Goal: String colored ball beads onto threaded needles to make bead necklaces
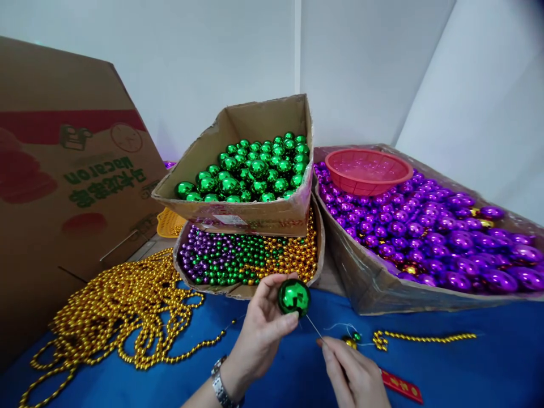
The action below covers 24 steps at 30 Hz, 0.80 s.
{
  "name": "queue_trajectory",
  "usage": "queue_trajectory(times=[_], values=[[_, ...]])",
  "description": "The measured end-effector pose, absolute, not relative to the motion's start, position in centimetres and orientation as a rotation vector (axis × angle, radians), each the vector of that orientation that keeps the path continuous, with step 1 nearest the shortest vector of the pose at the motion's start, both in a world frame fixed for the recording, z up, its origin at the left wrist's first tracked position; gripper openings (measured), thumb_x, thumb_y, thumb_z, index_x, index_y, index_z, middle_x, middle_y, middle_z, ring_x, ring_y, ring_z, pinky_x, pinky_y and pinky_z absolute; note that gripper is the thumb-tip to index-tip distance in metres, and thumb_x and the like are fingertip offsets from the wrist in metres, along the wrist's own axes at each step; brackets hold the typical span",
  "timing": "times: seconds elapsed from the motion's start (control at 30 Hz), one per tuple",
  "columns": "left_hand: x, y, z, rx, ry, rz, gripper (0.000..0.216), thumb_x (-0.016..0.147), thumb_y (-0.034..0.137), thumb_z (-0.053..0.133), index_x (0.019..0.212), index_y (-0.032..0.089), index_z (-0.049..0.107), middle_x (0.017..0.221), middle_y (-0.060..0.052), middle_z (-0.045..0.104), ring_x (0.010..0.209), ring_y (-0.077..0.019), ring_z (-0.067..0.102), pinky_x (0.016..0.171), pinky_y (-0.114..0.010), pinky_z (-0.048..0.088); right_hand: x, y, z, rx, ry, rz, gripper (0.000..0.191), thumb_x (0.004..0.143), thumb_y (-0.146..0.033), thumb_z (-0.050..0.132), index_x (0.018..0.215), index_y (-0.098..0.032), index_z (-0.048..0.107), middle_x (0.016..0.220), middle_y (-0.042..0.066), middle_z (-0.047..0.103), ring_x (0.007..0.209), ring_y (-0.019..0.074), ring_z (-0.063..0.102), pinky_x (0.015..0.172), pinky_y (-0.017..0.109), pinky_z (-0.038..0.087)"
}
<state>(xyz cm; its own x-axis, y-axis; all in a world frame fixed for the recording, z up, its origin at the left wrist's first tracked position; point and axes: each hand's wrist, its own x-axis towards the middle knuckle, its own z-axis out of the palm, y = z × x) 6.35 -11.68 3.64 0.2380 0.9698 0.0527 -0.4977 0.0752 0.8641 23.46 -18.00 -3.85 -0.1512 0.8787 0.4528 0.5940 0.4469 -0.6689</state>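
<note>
My left hand point(259, 328) pinches a shiny green ball point(294, 297) between thumb and fingers, low in the middle of the view. My right hand point(352, 371) is closed on a thin needle or wire point(313, 326) that points up toward the ball. A fine white thread point(340, 327) runs from there to a small gold and green bead point(352, 339) and a short gold bead strand point(420, 338) lying on the blue cloth point(488, 362).
Behind are a carton of green balls point(250, 170), a tray of small mixed beads point(246, 258), a carton of purple balls point(433, 232) with a red basket point(368, 170), a gold bead pile point(114, 309), a large brown carton point(63, 187) and a red tag point(402, 386).
</note>
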Motion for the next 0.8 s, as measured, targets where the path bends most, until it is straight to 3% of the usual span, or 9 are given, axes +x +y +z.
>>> queue_trajectory(times=[0.8], values=[[5.7,-12.3,2.0,0.812,0.614,1.184,0.051,0.065,0.011,0.074,0.111,0.024,0.055,0.130,-0.011,0.051,0.111,-0.0256,0.052,0.086,-0.033,0.045,23.3,-18.4,-4.9,-1.308,-1.692,0.433,0.030,0.094,-0.034,0.042,0.088,-0.021,0.068,0.080,0.006,0.073,0.071,0.0180,0.070,0.068,0.022,0.055]])
